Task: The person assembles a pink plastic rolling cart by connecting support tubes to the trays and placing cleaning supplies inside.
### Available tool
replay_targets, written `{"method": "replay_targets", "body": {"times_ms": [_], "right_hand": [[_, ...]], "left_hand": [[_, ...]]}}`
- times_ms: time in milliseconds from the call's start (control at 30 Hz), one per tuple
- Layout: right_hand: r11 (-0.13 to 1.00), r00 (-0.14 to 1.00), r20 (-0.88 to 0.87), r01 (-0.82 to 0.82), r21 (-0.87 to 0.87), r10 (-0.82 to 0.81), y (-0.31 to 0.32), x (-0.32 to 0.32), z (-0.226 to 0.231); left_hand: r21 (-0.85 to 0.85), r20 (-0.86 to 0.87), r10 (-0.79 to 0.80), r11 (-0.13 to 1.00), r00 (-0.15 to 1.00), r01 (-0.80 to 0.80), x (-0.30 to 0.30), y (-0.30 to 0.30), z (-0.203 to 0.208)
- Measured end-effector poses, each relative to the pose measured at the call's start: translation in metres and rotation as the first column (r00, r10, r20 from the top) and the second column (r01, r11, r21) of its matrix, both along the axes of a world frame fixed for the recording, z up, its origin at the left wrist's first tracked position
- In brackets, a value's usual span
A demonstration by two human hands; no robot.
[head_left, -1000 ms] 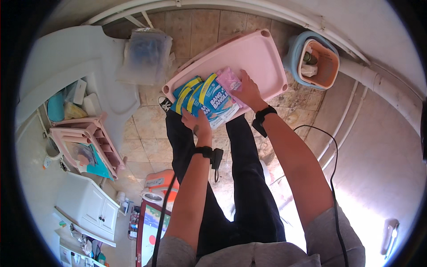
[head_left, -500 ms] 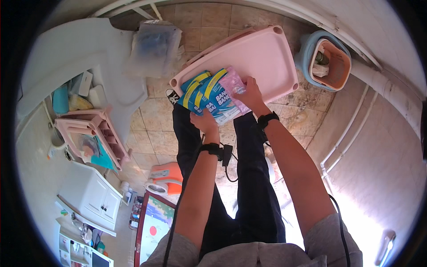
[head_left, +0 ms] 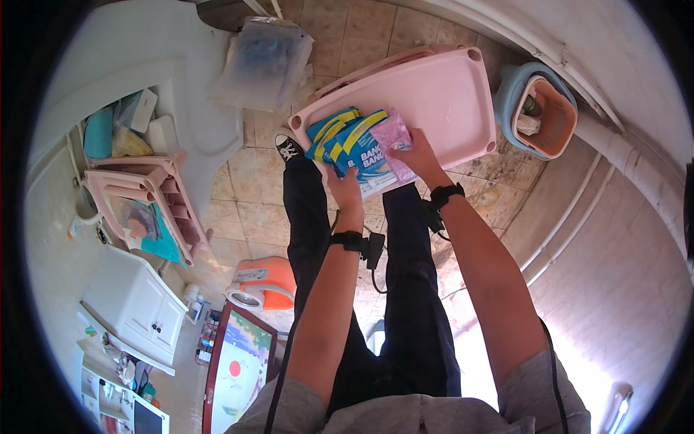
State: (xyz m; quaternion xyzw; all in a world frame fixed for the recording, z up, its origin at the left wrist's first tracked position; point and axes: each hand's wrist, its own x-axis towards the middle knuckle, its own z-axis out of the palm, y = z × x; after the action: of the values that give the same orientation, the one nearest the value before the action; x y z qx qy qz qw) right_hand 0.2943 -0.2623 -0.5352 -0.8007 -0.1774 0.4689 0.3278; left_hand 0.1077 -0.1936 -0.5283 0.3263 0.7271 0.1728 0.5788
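My left hand [head_left: 345,189] is closed on the near left edge of several blue packets [head_left: 357,137] with yellow bands, which overlap in a fan. A pink packet [head_left: 386,132] lies at their right side, and the fingers of my right hand [head_left: 416,158] are closed on its right edge. Both hands hold the bundle over the near left part of a pink plastic shelf tray [head_left: 452,94]. The packets hide that part of the tray, and some fingertips are hidden behind them.
Beyond the tray's right end stands a blue bin with a peach inner basket [head_left: 562,119]. A clear plastic bag [head_left: 264,61] lies at the far left. A pink rack [head_left: 148,195], an orange-and-white container [head_left: 269,278] and a white cabinet [head_left: 141,304] are to the left. Pipes [head_left: 571,217] run along the right wall.
The view has shifted, so the tray and bin appear farther right. Both hands keep their hold on the packets, and the right hand still grips the pink one.
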Motion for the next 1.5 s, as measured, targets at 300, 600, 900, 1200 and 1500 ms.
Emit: {"method": "replay_targets", "body": {"times_ms": [300,600,900,1200,1500], "right_hand": [[0.998,0.923,-0.383,0.055,0.012,-0.047,0.019,-0.013,0.025],[0.995,0.878,-0.473,0.096,0.035,-0.068,0.027,-0.008,0.015],[0.986,0.874,-0.466,0.169,0.018,-0.141,0.001,0.003,0.001],[0.979,0.814,-0.545,0.185,-0.08,-0.199,0.006,0.014,0.02],[0.968,0.827,-0.51,0.245,-0.055,-0.238,0.03,0.0,0.068]], "left_hand": [[-0.083,0.121,0.317,0.948,0.941,-0.308,-0.01,0.011,0.008],[-0.121,-0.005,-0.126,0.985,0.992,0.124,-0.029,0.027,-0.026],[-0.055,-0.02,0.001,0.998,1.0,-0.002,0.025,0.023,0.014],[0.073,0.407,-0.161,0.987,0.899,0.143,0.013,0.034,0.016],[-0.012,0.534,-0.026,0.999,0.845,0.039,0.008,0.065,0.062]]}}
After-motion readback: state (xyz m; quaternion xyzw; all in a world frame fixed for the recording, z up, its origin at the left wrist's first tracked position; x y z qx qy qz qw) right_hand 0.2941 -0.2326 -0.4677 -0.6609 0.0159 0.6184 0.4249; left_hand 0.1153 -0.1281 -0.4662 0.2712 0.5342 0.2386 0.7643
